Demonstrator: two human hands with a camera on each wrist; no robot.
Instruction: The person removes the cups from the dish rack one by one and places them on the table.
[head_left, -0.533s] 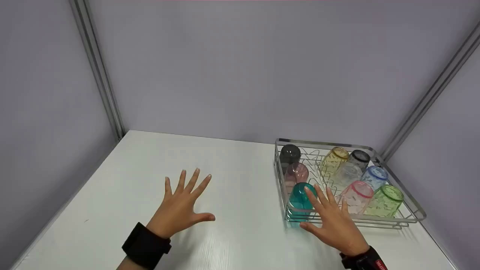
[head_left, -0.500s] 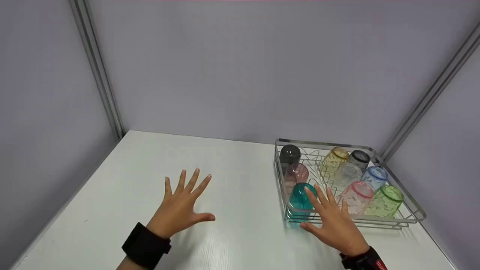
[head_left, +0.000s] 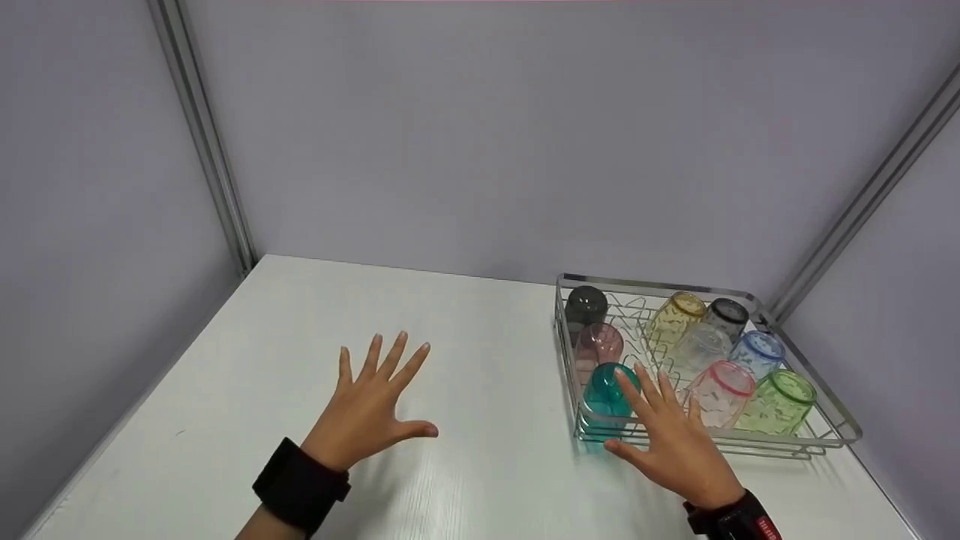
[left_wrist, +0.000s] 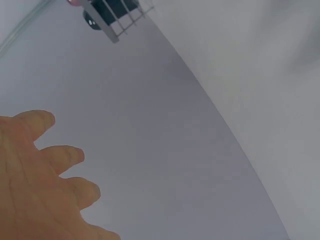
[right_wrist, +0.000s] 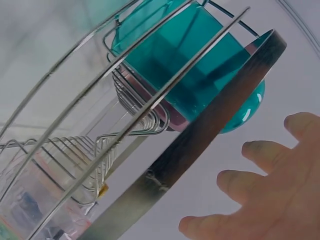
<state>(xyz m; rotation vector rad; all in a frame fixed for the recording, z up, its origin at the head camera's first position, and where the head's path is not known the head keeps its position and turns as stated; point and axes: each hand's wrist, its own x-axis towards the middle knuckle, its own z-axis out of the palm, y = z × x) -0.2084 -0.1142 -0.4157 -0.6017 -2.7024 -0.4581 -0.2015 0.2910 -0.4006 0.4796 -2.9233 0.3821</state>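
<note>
My left hand (head_left: 367,416) hovers above the white table with its fingers spread, holding nothing. My right hand (head_left: 679,454), also spread and holding nothing, is over the front edge of a chrome wire rack (head_left: 652,286). Nearest to it in the rack is a teal cup (head_left: 604,397), partly behind its fingers in the head view. Behind that cup stand a mauve cup (head_left: 600,343) and a dark cup (head_left: 586,304). The right wrist view shows the teal cup (right_wrist: 185,60) through the rack's wires, apart from my fingers.
On the rack's right side are tumblers: yellow (head_left: 675,321), grey (head_left: 726,316), clear (head_left: 702,346), blue (head_left: 759,354), pink (head_left: 720,394) and green (head_left: 780,403). Grey panels (head_left: 420,150) wall the table (head_left: 480,360) at the back and both sides.
The whole head view has shifted slightly, with the scene sitting a little further right. Both hands keep their spread pose, and the cups stay in place in the rack.
</note>
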